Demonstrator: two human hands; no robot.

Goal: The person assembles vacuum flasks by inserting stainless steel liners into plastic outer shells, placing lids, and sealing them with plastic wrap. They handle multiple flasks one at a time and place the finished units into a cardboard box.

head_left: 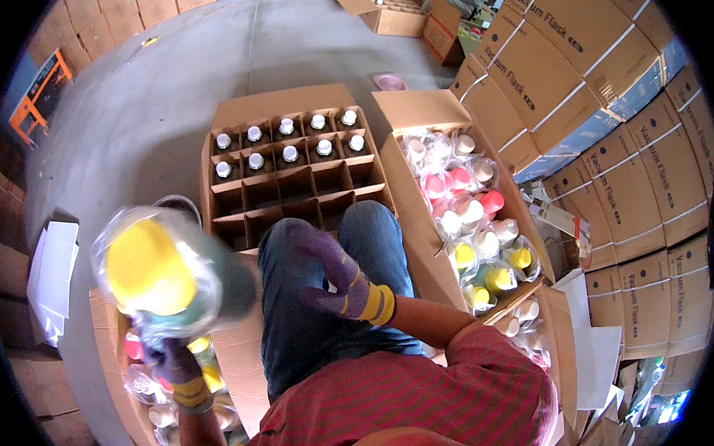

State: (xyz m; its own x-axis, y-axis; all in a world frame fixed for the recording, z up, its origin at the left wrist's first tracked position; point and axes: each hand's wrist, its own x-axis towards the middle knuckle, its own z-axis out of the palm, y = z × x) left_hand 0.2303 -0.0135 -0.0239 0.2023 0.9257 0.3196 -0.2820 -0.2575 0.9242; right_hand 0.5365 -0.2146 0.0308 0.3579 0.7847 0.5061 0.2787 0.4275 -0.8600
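Observation:
My left hand, in a purple glove with a yellow cuff, grips a flask in clear plastic wrap. The flask has a big yellow cap and a greenish body smeared by motion. It is raised above an open carton of wrapped bottles at my left. Over my lap my right hand, gloved alike, is open with thumb and fingers apart, holding nothing. Before my knees stands a divided carton; its far cells hold several white-capped bottles, while several nearer cells show no bottle.
At my right an open carton holds wrapped flasks with white, pink and yellow caps. Stacked boxes rise beyond it. White sheets lie at far left. A pink dish and another divided carton are on the floor ahead.

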